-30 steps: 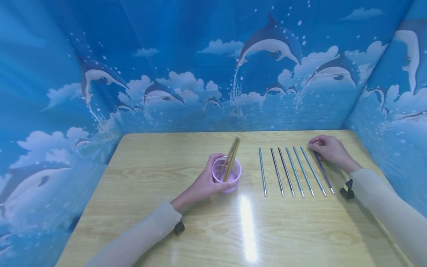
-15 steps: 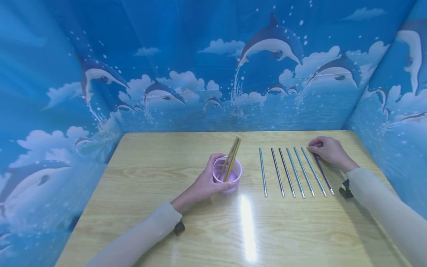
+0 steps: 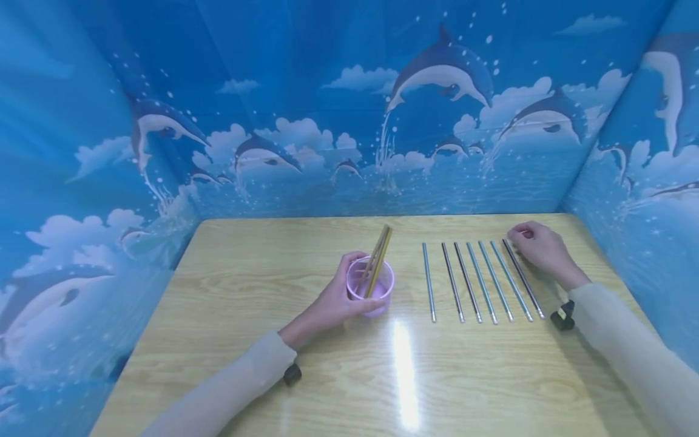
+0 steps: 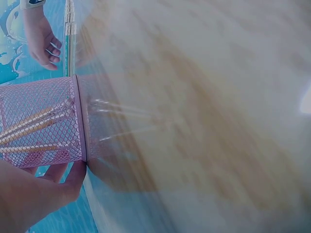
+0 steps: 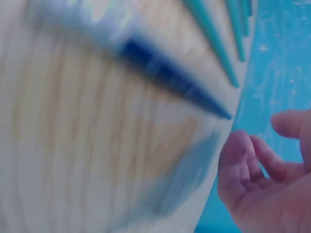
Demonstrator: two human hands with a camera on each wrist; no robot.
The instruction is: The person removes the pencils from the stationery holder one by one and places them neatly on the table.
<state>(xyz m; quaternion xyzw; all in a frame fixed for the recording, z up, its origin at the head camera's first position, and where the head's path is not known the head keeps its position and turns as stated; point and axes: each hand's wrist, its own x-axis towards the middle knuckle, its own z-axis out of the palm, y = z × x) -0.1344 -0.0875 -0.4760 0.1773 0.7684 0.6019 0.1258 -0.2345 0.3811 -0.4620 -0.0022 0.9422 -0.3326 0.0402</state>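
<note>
My left hand (image 3: 338, 298) grips a pink mesh pencil cup (image 3: 388, 297) around its side, thumb in front. Several yellowish pencils (image 3: 382, 255) lean inside the cup, and the left wrist view shows them through the mesh (image 4: 43, 121). At the right, several pencils lie in a row, teal ones (image 3: 428, 282) and dark ones (image 3: 451, 282), eraser ends toward me. The rightmost dark blue pencil (image 3: 523, 279) lies just left of my right hand (image 3: 540, 246). In the right wrist view that hand's loosely bent fingers (image 5: 233, 170) are apart from the pencil's tip.
The wooden table (image 3: 246, 255) ends at the back against a blue dolphin-printed curtain (image 3: 306, 91), which also stands along both sides. A light reflection (image 3: 405, 376) falls on the front of the table. A black wrist device (image 3: 563, 317) sits under the right sleeve.
My right hand has let go of the rightmost dark pencil and drawn slightly right of it; that pencil now shows along its full length. The left hand and cup have stayed in place.
</note>
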